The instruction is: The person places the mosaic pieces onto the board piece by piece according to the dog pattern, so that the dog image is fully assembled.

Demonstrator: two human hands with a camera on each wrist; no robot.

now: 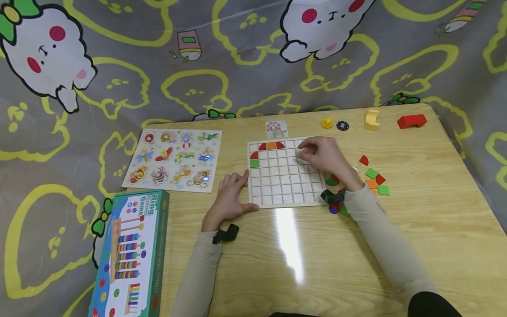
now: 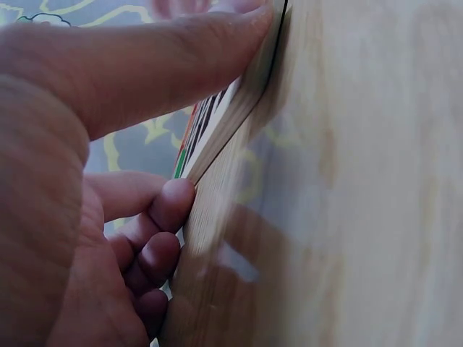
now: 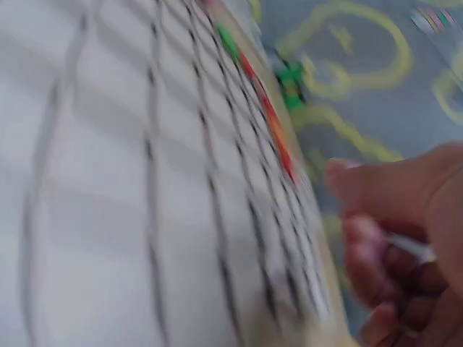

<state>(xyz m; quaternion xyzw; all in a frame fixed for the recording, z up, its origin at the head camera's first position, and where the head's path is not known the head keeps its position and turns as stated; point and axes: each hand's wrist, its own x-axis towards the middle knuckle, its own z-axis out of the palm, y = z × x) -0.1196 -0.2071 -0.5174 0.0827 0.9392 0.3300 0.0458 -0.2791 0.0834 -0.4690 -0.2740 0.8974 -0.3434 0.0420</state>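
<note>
A square grid board (image 1: pixel 287 179) with pale cells lies mid-table. Red quarter-round tiles (image 1: pixel 254 155), an orange square tile (image 1: pixel 271 145) and a green square tile (image 1: pixel 254 163) sit in its upper-left cells. My left hand (image 1: pixel 230 198) grips the board's near-left corner; in the left wrist view the thumb (image 2: pixel 181 58) lies along one edge and a fingertip touches the other. My right hand (image 1: pixel 325 156) is over the upper-right cells, fingers bent, thumb near forefinger. The right wrist view blurs this hand (image 3: pixel 398 238); whether anything is between its fingertips cannot be told.
Loose coloured tiles (image 1: pixel 371 173) lie right of the board, partly under the right wrist. A picture card (image 1: pixel 276 129), yellow duck (image 1: pixel 327 122), black chip (image 1: pixel 342 126), yellow block (image 1: pixel 371 120) and red block (image 1: pixel 412 121) line the back. Left are an insect puzzle (image 1: pixel 173 160) and game box (image 1: pixel 130 253).
</note>
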